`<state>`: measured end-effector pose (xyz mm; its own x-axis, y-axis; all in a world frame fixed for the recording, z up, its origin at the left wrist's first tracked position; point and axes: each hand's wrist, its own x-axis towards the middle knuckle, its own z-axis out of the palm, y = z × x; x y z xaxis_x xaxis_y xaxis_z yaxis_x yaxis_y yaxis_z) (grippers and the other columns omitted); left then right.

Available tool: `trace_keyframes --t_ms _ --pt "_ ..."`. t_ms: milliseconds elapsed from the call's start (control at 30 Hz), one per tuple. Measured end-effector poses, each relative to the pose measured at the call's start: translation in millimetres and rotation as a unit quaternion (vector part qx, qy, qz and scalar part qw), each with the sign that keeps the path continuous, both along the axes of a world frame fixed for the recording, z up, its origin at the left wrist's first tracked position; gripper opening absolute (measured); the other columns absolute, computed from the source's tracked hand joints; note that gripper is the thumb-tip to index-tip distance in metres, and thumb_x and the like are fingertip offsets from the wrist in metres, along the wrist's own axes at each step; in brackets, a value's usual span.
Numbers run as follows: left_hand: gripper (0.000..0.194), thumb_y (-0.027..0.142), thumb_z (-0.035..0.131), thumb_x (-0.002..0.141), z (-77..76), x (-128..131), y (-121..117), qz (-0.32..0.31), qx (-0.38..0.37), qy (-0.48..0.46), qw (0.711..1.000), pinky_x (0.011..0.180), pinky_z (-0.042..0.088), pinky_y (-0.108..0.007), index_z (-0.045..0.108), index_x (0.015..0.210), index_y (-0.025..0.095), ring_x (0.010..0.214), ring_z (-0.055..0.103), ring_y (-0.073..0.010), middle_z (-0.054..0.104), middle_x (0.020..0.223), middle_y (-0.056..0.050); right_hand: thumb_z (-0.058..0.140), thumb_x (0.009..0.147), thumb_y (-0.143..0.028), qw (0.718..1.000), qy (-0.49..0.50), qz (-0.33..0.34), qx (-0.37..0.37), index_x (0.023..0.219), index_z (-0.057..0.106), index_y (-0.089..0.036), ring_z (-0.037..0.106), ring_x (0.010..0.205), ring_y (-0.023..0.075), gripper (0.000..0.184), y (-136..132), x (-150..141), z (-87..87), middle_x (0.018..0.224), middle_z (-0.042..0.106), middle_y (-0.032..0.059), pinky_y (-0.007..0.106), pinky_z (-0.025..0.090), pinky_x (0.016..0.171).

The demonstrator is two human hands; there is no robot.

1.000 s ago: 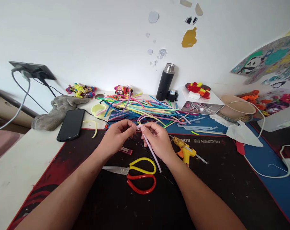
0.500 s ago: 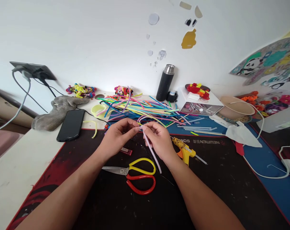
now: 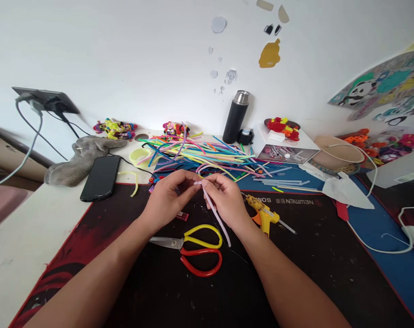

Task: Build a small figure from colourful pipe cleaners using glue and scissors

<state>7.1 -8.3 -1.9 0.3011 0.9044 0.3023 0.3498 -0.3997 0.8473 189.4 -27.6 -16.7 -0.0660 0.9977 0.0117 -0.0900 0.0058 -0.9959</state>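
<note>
Between my two hands is a pale lilac pipe cleaner (image 3: 218, 219), its loose end hanging down toward the mat. My left hand (image 3: 171, 197) pinches its upper part between thumb and forefinger. Right beside it, my right hand (image 3: 225, 195) grips the same piece, fingertips nearly touching those of the left. What the curled fingers hide of the pipe cleaner I cannot make out. Below the hands lie scissors (image 3: 202, 248) with one yellow and one red handle, blades pointing left. A yellow glue gun (image 3: 266, 216) rests just right of my right hand.
Many coloured pipe cleaners (image 3: 207, 155) are heaped behind the hands. A phone (image 3: 100, 178) and a grey plush toy (image 3: 79, 159) lie at left. A black flask (image 3: 236, 117) stands at the wall, near a white box (image 3: 285, 148). Glue sticks (image 3: 282, 182) lie on the blue mat.
The fingers and the pinched part of the pipe cleaner have shifted very slightly left and down. Both hands keep hold of it; the scissors and glue gun stay put.
</note>
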Motion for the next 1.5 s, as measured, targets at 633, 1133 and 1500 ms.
trace_keyframes --t_ms 633,1133,1500 --pt "0.019 0.042 0.072 0.097 1.0 0 1 0.009 0.002 0.012 1.0 0.071 0.049 -0.029 0.073 0.093 0.024 0.077 0.065 -0.0184 0.075 0.085 -0.001 0.075 0.091 -0.054 1.0 -0.007 0.003 -0.016 0.091 0.069 -0.022 0.053 0.044 0.0114 0.033 -1 -1 2.3 0.063 0.062 -0.0044 0.024 0.041 0.043" --pt "0.018 0.039 0.073 0.098 0.1 -3 4 -0.001 0.006 0.006 1.0 0.071 0.049 -0.027 0.072 0.093 0.022 0.075 0.065 -0.0167 0.074 0.083 0.001 0.078 0.089 -0.053 0.999 0.008 0.022 -0.032 0.091 0.069 -0.021 0.052 0.045 0.0103 0.034 0 -1 0.2 0.063 0.061 -0.0047 0.023 0.037 0.041" --pt "0.04 0.055 0.082 0.09 0.9 -2 9 -0.045 -0.175 -0.158 0.971 0.069 0.055 -0.029 0.071 0.105 0.02 0.077 0.069 -0.0183 0.076 0.091 -0.003 0.079 0.087 -0.056 0.999 0.015 0.015 -0.031 0.089 0.067 -0.02 0.053 0.044 0.0089 0.038 -1 -2 7.6 0.062 0.06 -0.0057 0.02 0.036 0.04"
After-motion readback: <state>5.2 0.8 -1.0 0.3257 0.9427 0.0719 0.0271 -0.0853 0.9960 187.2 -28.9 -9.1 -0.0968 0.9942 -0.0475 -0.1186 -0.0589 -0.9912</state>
